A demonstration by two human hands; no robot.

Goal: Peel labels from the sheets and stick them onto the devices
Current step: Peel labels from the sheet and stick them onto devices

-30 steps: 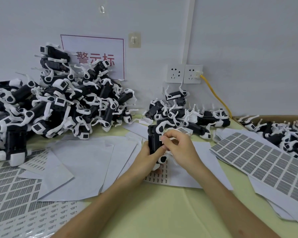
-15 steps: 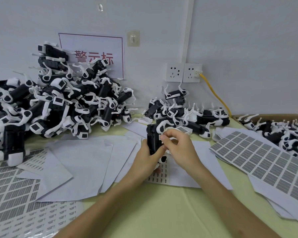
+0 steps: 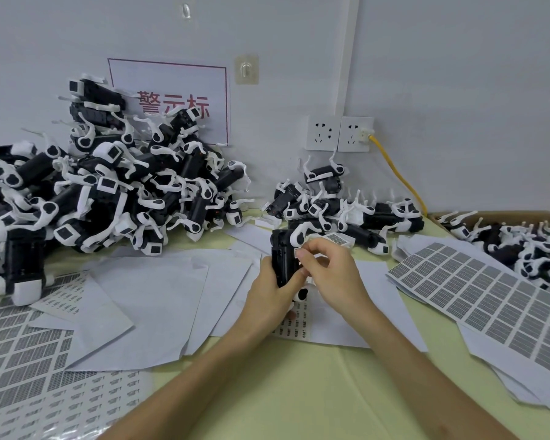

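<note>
Currently held: one black device (image 3: 282, 260), gripped upright by the left hand (image 3: 269, 300), just above the small-label sheet (image 3: 294, 327). A label (image 3: 296, 251) is pinched against its side by the right hand (image 3: 331, 274). Grip unchanged since a second ago; sticking is judged unfinished.

Devices (image 3: 124, 192) black-white; label sheet (image 3: 489, 296) grey-gridded; table (image 3: 299, 392) pale yellow-green, seemingly; cable (image 3: 397, 173) yellow.

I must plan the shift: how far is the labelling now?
Done: blank backing sheets lie on the table. In hand: the left hand grips a black device; the right hand pinches a label against it. Left: a full label sheet and heaped devices, state unclear.
</note>
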